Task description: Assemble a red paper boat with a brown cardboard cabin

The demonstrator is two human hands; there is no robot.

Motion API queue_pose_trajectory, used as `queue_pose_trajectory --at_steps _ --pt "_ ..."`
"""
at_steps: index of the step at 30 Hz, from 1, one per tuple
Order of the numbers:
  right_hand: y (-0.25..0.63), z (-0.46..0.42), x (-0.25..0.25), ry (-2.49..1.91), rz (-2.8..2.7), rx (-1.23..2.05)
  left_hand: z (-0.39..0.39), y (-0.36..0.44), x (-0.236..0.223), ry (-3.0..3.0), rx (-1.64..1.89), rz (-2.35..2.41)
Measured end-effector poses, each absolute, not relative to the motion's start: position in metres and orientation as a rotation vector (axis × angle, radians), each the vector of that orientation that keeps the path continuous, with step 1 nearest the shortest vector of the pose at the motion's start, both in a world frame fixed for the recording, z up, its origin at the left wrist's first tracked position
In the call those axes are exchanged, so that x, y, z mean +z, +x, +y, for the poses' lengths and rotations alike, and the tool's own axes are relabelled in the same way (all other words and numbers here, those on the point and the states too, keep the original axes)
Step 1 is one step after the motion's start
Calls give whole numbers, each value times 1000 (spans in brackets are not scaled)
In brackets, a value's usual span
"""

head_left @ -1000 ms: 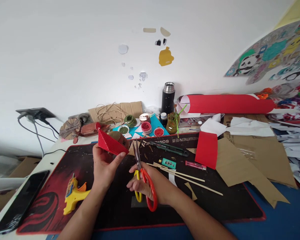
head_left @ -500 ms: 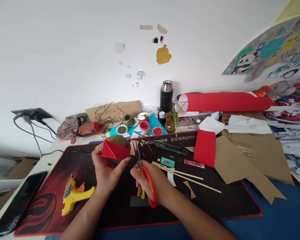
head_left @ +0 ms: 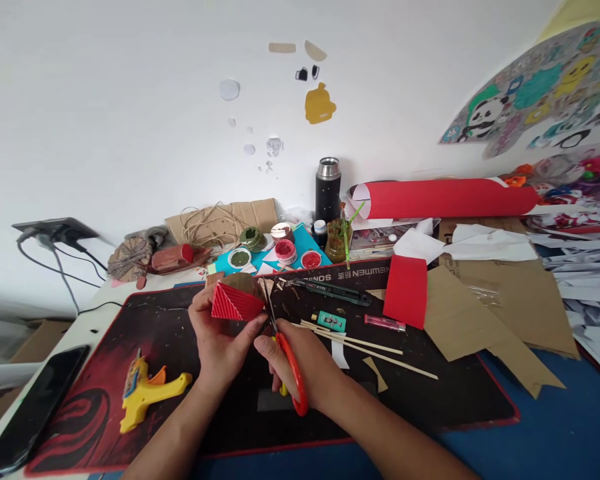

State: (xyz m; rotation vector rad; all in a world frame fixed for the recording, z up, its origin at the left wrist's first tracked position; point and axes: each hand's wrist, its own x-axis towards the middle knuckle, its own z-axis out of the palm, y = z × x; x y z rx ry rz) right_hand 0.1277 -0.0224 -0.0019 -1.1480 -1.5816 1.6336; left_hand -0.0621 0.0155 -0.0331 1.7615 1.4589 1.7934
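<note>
My left hand (head_left: 219, 341) pinches a small piece of red corrugated card (head_left: 234, 303) with brown card behind it, held just above the black desk mat (head_left: 430, 400). My right hand (head_left: 305, 363) grips scissors (head_left: 286, 360) with orange and yellow handles. The blades point up and away, and their tips sit right beside the red card's right corner. Both hands hover over the middle of the mat.
A yellow glue gun (head_left: 147, 393) lies left of my hands and a phone (head_left: 27, 410) at the far left. Wooden sticks (head_left: 375, 348), a utility knife (head_left: 330, 290), a red card sheet (head_left: 406, 291), brown cardboard (head_left: 485, 313), paint jars and a flask (head_left: 327, 190) crowd the back and right.
My left hand has turned and lowered the red card toward the scissors. The scissors have closed in on the card's right edge.
</note>
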Motion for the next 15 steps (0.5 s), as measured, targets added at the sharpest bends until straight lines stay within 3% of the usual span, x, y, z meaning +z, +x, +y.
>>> queue_pose_trajectory --at_steps 15 --pt "130 -22 19 -1330 -1669 1567 16 -57 -33 1593 1780 1407"
